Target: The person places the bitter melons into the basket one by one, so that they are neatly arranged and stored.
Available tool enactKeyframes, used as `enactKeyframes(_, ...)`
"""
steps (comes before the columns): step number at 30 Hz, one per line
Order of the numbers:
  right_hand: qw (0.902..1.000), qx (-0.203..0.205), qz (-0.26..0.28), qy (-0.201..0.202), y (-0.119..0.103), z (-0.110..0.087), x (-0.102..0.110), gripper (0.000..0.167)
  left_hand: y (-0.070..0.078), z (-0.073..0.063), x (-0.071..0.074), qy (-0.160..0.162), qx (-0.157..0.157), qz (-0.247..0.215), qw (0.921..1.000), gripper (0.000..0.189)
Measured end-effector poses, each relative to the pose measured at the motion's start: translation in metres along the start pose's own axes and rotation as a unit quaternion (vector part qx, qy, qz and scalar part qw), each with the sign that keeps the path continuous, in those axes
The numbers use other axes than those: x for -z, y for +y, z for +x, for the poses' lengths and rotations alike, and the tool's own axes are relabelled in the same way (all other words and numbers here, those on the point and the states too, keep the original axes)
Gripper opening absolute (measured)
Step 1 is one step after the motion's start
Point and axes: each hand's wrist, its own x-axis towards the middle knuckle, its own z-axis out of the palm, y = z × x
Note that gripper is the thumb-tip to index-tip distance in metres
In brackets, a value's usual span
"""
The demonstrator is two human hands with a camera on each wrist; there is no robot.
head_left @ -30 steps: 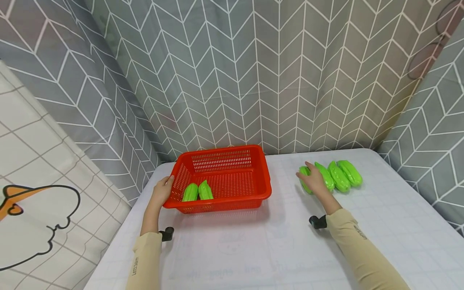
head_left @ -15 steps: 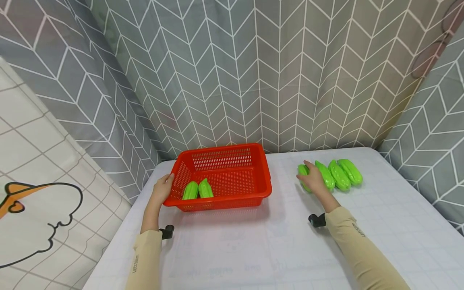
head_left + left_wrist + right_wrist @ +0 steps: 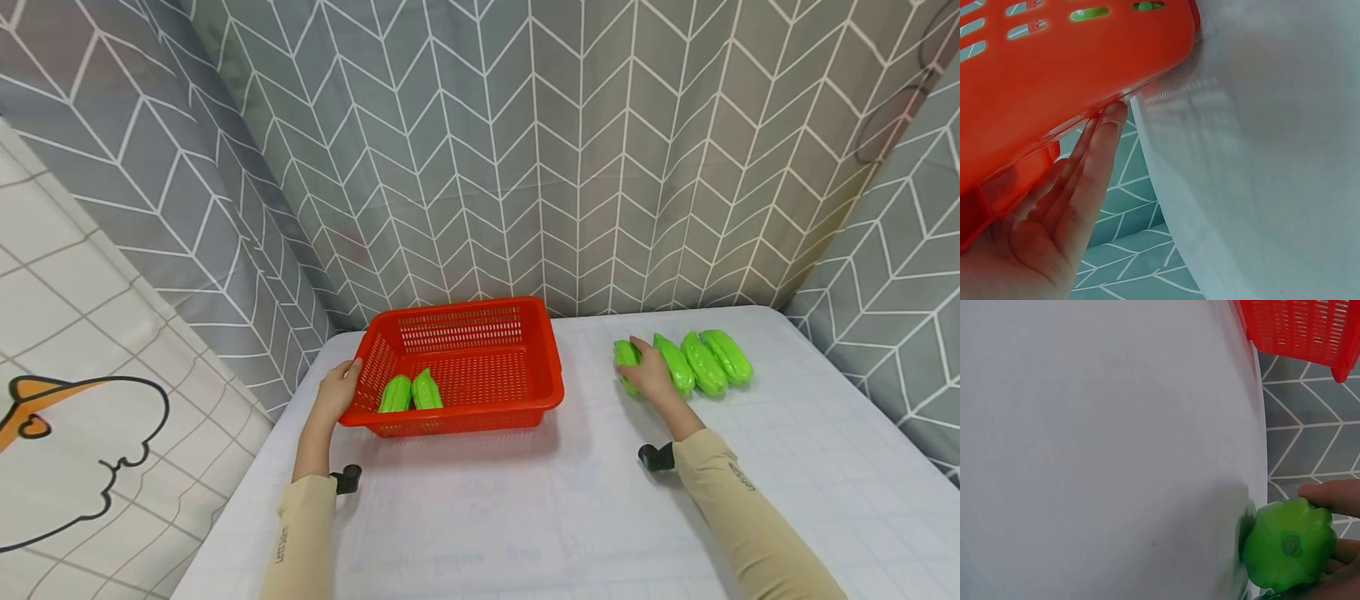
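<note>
My left hand (image 3: 337, 393) holds the red plastic basket (image 3: 457, 418) at its left side. In the left wrist view its fingers (image 3: 1094, 165) lie along the basket's outer wall under the rim; the thumb is hard to make out. Two green, ridged bitter melons (image 3: 411, 392) lie at the basket's left front. Over on the right, my right hand (image 3: 652, 375) grips the leftmost bitter melon (image 3: 627, 355) of a row on the table. The right wrist view shows that melon's blunt end (image 3: 1288, 547) between thumb and fingers.
Beside my right hand lie three more bitter melons (image 3: 703, 364), side by side. A white cloth covers the table (image 3: 480, 508). Grey patterned curtains (image 3: 480, 167) stand close behind the table's back edge and along its sides.
My right fingers have closed round the leftmost bitter melon, which has shifted very slightly left. The left hand and the basket stay in place.
</note>
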Motion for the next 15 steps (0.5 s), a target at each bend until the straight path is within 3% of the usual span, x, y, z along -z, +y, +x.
enactKeyframes(15, 0.9999, 0.000, 0.015, 0.008, -0.0056, 0.0009, 0.0075, 0.070, -0.0008, 0.0006, 0.0001, -0.006, -0.001, -0.002, 1.0000, 0.061)
